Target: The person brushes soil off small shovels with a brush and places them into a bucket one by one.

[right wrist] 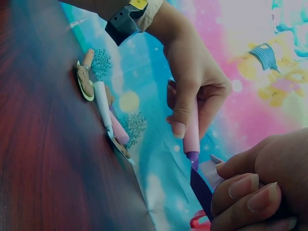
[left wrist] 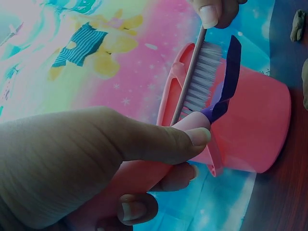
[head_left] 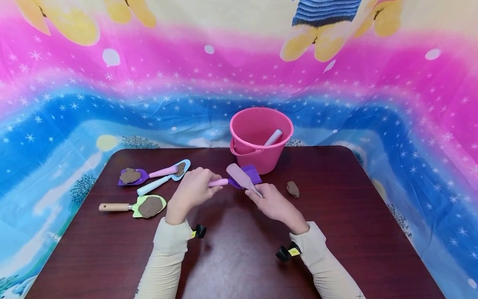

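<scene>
Head view: left hand (head_left: pixel 193 189), fingers curled round the handle of a purple shovel (head_left: pixel 253 172); right hand (head_left: pixel 274 202), fingers gripping a brush (head_left: pixel 240 176) over the blade. Pink bucket (head_left: pixel 267 160) beyond both sets of fingers; brown lump (head_left: pixel 293 189) near the right's.
Left wrist view: bristles facing the blade, ahead of the left thumb; contact unclear.
Right wrist view: blade beside the right fingers. Possible hazard: slack left grip, letting the blade twist under brushing.

Dark wood-grain table (head_left: pixel 373 232); snowflake-print backdrop (head_left: pixel 224 77) behind. Pink bucket (head_left: pixel 268 161) near far edge, white handle (head_left: pixel 273 137) inside, lower end hidden. Left: purple shovel (head_left: pixel 163 171), light-blue shovel (head_left: pixel 153 185), green trowel (head_left: pixel 135 209), each bearing brown lump (head_left: pixel 150 207), apparently clay. Loose lump (head_left: pixel 293 189), right.
</scene>
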Tool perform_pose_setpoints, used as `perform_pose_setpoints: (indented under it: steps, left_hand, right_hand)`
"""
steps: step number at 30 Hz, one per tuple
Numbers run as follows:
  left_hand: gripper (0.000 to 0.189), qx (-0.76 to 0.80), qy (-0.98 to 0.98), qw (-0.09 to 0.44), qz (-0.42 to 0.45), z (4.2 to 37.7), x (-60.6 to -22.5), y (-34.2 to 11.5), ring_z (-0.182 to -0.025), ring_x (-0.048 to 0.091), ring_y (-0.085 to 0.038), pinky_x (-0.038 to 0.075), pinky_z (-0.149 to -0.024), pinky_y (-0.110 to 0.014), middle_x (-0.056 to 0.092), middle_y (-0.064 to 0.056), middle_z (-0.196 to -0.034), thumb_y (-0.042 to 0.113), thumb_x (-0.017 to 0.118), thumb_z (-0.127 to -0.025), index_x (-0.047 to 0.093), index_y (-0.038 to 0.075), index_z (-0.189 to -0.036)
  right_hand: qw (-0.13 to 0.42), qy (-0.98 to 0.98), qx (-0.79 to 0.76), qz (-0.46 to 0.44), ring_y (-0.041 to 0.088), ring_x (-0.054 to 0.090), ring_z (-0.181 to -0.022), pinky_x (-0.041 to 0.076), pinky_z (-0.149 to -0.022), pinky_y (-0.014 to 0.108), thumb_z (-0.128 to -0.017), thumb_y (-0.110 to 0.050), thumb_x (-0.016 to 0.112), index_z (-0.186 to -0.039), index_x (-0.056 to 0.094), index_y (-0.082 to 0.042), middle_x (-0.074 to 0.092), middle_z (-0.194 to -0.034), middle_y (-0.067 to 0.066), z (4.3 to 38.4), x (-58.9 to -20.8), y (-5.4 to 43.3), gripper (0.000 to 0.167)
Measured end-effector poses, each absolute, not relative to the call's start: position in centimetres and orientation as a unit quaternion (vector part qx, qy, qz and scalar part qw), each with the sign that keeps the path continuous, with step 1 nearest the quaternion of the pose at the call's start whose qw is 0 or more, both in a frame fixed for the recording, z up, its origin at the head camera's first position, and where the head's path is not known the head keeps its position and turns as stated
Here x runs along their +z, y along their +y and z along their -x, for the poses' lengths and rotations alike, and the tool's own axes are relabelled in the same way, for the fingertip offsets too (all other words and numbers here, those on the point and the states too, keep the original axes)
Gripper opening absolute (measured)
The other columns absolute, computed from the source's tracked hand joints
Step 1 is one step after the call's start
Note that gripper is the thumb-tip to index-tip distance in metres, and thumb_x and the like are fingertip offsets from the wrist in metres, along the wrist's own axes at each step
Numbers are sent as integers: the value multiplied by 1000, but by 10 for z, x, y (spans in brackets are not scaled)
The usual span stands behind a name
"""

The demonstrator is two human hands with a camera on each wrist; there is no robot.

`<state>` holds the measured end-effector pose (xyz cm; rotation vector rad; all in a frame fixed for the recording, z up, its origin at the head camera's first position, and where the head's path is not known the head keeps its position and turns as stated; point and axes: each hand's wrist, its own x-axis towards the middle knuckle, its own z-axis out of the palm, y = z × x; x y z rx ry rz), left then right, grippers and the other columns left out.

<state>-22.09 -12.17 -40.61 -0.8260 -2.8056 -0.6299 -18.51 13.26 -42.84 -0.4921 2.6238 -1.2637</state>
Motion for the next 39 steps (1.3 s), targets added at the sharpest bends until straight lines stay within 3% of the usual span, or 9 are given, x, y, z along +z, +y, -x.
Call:
perform_pose_setpoints:
  steps: [5, 16, 39]
  left_hand:
    - [5, -197, -937, 88, 274, 220, -404, -122, -55, 51, -11, 45, -55, -32, 51, 10, -53, 23, 82, -86, 80, 19, -90]
    - [16, -188, -940, 100, 267, 220, -400, -127, -58, 57, -11, 47, -57, -32, 63, 8, -61, 24, 84, -84, 82, 19, -99]
    - [15, -192, -938, 107, 269, 220, -400, -129, -60, 61, -12, 50, -58, -34, 71, 3, -69, 25, 84, -84, 82, 17, -97]
  right_hand:
    - [94, 885, -422, 172, 10, 35, -47, 29, -45, 24, -104, -23, 58, -76, 58, -11, 41, -57, -4, 184, -429, 129, 30]
    - [108, 884, -424, 164, 11, 36, -48, 30, -45, 24, -105, -26, 56, -81, 58, -10, 41, -59, -3, 184, -431, 129, 29]
    - [124, 882, -428, 151, 12, 35, -47, 29, -45, 25, -105, -27, 56, -83, 59, -10, 41, -57, -2, 187, -432, 133, 28]
